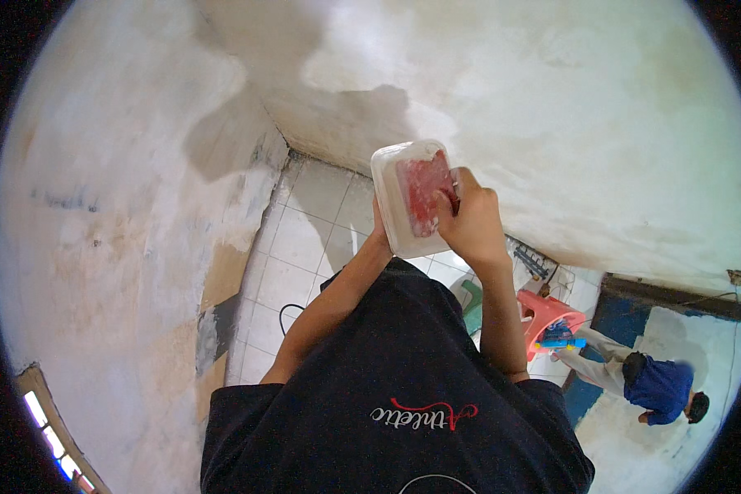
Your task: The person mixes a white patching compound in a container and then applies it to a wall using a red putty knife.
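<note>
My left hand [379,221] supports a clear plastic tub [391,202] from its left side, its fingers mostly hidden behind the tub. The tub holds a pale, whitish material. In my right hand [477,218] is a red putty spreader [420,185], flat and smeared with white, gripped at its right edge with the thumb across its face. The spreader lies over the tub's opening; I cannot tell whether it touches the material inside. Both hands are in front of my chest, near the corner of two walls.
A patchy wall [123,181] rises on the left, another wall [568,123] ahead. Below is a tiled floor [292,239]. At right stand a pink plastic stool [547,313] with a blue-yellow tool on it, and a green stool [471,305]. Another person [663,387] in blue stands farther right.
</note>
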A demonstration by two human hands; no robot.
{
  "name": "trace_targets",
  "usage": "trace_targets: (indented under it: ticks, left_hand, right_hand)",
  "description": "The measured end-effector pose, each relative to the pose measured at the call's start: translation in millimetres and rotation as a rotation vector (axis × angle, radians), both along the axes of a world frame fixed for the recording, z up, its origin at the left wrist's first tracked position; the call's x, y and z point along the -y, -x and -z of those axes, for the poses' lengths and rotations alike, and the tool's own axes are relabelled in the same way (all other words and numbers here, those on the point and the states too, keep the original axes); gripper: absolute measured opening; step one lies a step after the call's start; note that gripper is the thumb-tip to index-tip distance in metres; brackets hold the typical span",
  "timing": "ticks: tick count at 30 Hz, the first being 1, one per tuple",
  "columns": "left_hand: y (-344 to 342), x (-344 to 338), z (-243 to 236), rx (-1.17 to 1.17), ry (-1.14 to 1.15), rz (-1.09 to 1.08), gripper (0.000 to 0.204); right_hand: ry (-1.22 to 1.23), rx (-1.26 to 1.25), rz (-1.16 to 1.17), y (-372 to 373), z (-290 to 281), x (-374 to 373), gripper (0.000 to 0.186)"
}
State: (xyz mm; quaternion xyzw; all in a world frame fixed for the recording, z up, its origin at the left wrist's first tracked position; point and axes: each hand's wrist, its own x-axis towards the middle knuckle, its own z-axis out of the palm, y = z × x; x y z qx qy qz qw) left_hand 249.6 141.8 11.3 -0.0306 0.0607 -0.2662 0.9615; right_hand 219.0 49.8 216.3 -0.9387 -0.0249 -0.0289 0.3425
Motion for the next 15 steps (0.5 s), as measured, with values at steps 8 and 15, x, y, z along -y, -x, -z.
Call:
trace_targets:
  ticks: [8,15]
  left_hand:
    - [-5.5,4.0,-7.0,0.035,-0.038,-0.045,0.067]
    - [-11.5,-2.8,-24.9,-0.024,-0.122,-0.019,0.066]
  right_hand:
    - [-0.011,0.004,-0.023,-15.8,15.5,11.5,0.018]
    - [-0.016,0.012,-0.012,-24.0,24.7,9.7,0.017]
